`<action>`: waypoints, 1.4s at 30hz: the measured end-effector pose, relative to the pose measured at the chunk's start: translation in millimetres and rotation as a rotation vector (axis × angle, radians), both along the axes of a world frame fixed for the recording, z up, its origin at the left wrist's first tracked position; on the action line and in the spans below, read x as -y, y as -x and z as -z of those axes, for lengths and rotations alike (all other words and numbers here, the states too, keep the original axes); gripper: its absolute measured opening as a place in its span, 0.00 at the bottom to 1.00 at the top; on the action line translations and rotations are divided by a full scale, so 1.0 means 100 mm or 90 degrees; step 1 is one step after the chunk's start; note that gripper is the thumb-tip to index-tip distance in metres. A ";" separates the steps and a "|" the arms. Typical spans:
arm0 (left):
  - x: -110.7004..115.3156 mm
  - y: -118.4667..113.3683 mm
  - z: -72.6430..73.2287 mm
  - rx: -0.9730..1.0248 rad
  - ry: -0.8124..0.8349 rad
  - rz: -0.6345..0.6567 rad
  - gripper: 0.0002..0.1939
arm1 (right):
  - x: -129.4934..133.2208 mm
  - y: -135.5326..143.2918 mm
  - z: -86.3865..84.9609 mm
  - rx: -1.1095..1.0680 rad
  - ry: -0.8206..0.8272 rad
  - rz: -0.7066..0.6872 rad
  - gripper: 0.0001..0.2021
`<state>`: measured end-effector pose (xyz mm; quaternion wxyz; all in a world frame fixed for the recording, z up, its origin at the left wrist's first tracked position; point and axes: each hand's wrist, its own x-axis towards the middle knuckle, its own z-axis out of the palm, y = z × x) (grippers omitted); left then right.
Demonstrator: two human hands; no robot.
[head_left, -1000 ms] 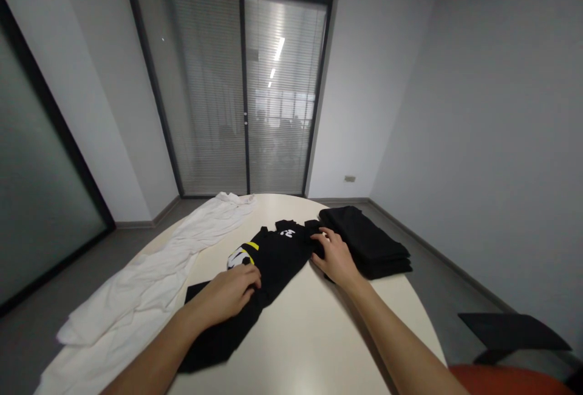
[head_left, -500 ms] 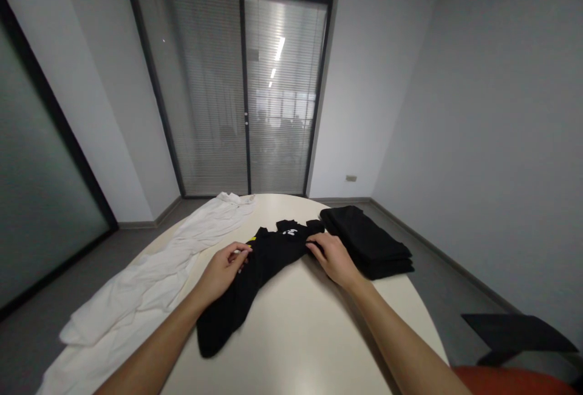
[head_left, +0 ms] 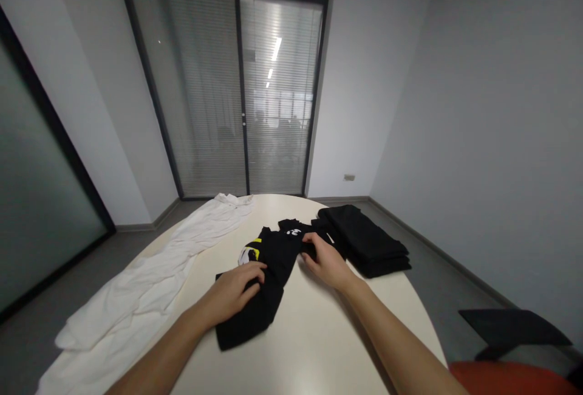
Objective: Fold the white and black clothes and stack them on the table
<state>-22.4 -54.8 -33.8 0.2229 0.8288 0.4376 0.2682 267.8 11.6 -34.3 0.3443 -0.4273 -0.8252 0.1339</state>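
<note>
A black T-shirt [head_left: 279,255] with a white print and a yellow-and-white graphic lies partly folded on the table before me. My left hand [head_left: 241,285] rests on its near left part, fingers stretched over the cloth and thumb apart. At the shirt's right edge, my right hand [head_left: 321,260] has thumb and fingers closed on the fabric; the fingertips are partly hidden. Just right of that hand sits a stack of folded black cloth [head_left: 364,240], close to the shirt's far right part.
White garments [head_left: 150,273] lie stretched along the left side of the round cream table [head_left: 314,346]. A red-seated chair [head_left: 510,377] with a black armrest stands at the lower right. Glass panels with blinds [head_left: 218,109] are beyond the table.
The left part of the shirt has shifted right and the yellow-and-white graphic now shows more. My left hand has moved right and nearer to me, flattening onto the cloth. My right hand stays near its place.
</note>
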 end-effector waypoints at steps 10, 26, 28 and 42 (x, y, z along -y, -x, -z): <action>-0.28 0.19 -0.05 0.647 0.097 -0.377 0.18 | -0.05 -0.02 0.10 0.241 -0.043 0.050 0.10; -0.17 0.18 0.10 -0.087 -0.189 -0.221 0.21 | -0.07 -0.07 -0.03 0.043 -0.108 0.170 0.10; -0.17 0.18 0.17 -0.117 -0.135 -0.223 0.19 | -0.06 -0.08 -0.07 -0.006 -0.096 0.213 0.11; -0.16 0.14 0.07 -0.021 -0.026 -0.229 0.12 | -0.10 -0.02 0.20 -0.024 0.026 0.047 0.22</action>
